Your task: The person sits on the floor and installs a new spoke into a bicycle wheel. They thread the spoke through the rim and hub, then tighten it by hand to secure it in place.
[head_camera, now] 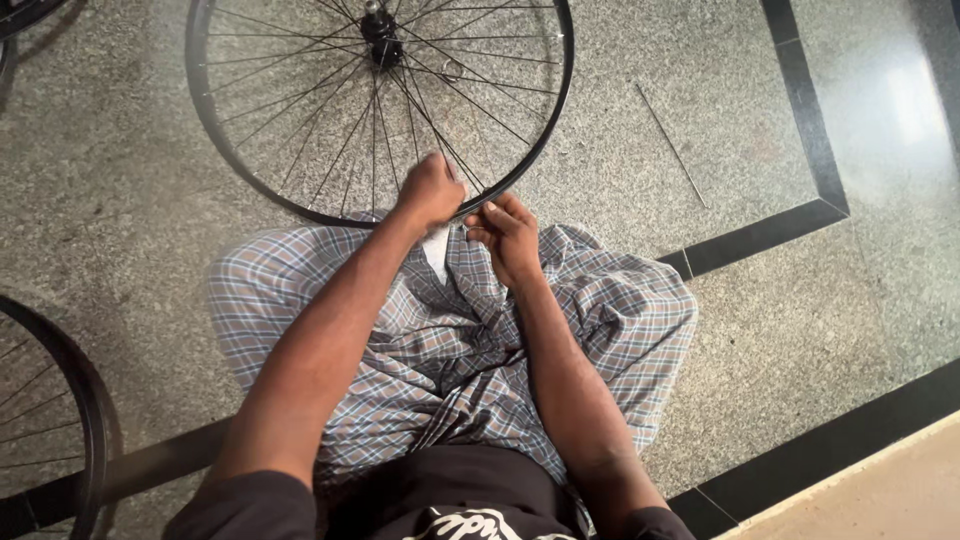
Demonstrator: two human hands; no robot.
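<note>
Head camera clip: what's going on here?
A person sits on a speckled stone floor with a bicycle wheel lying flat in front of their checked-cloth lap. Both hands meet at the wheel's near rim: the left hand grips among the spokes, the right hand pinches at the rim beside it. A loose spoke lies to the right, another wheel at left.

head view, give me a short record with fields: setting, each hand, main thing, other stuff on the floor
setting: person seated on a speckled stone floor with black inlaid strips, checked cloth over the lap
main thing: black bicycle wheel, spoked, hub at the top, its near rim at the lap
left hand: closed grip at the near rim, among the spokes
right hand: fingers curled just below the rim; what it pinches cannot be told
loose item: thin metal rod lying to the right of the wheel
others: second wheel at lower left
</note>
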